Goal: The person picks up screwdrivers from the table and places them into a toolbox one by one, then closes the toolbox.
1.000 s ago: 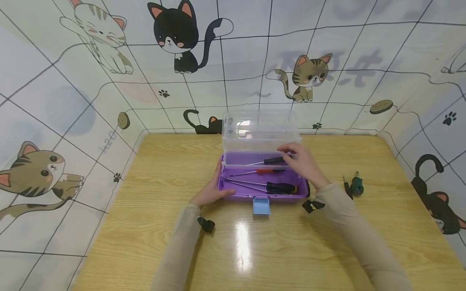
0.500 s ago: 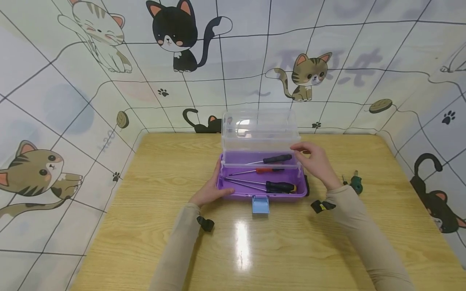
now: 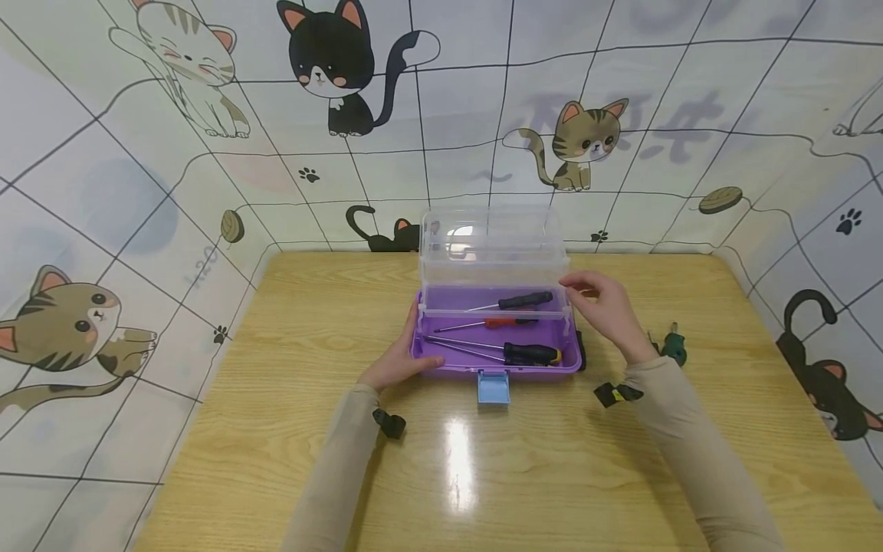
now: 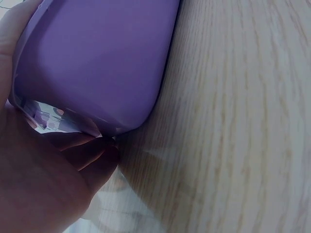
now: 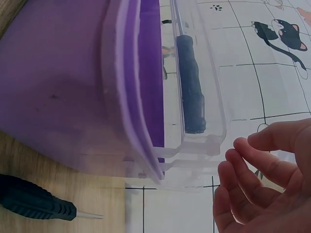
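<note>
A purple toolbox (image 3: 500, 371) stands on the table, its clear lid (image 3: 493, 245) raised. My left hand (image 3: 398, 362) grips the box's left end, thumb at the front rim and fingers along the side. My right hand (image 3: 607, 310) is beside the right end of the clear tray (image 5: 214, 145), fingers loosely bent and holding nothing. A black-handled screwdriver (image 3: 526, 300) lies in that tray. Below it in the box are a red-handled screwdriver (image 3: 500, 323) and a black-and-yellow screwdriver handle (image 3: 531, 354) with two shafts beside it.
A green-handled stubby screwdriver (image 3: 674, 346) lies on the table to the right, beside a dark tool partly hidden by my right wrist. Close against the box's right end lies another dark-handled screwdriver (image 5: 36, 199). A blue latch (image 3: 494, 388) hangs at the box's front.
My right hand has moved right, from over the black-handled screwdriver to outside the tray's right end. The left hand keeps its grip on the toolbox.
</note>
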The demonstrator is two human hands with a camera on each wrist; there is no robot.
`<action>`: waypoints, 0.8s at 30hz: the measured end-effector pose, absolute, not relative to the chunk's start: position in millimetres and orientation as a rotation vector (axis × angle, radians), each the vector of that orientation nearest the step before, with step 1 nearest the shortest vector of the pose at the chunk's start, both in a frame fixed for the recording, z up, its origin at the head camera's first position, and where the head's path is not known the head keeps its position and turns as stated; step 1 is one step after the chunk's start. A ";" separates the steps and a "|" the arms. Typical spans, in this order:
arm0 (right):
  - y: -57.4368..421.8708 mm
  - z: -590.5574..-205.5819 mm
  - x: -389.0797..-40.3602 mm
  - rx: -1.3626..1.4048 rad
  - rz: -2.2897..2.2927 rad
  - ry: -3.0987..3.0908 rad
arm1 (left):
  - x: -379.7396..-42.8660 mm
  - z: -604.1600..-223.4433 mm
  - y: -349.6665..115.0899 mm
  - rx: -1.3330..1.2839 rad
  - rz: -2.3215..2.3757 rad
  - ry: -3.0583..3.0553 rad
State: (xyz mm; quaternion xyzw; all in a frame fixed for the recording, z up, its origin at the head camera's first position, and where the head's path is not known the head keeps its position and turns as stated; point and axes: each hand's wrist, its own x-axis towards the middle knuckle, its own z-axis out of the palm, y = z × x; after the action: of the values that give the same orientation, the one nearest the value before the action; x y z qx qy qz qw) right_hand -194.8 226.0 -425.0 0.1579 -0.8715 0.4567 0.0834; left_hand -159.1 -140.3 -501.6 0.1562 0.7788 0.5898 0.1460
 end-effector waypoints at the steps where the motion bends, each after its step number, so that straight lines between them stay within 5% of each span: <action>1: 226.7 -425.3 -194.0 0.467 1.368 -2.605 | -159.2 -501.7 -140.3 0.451 1.700 2.241; 24: 253.0 -450.7 -183.1 0.276 1.357 -2.739 | -158.6 -502.8 -140.5 0.441 1.703 2.237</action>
State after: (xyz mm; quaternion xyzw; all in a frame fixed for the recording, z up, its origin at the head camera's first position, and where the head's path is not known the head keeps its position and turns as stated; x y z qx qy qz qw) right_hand -183.1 253.0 -450.7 0.0898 -0.8919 0.4418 0.0360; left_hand -158.6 -140.5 -502.8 0.1533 0.7775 0.5919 0.1471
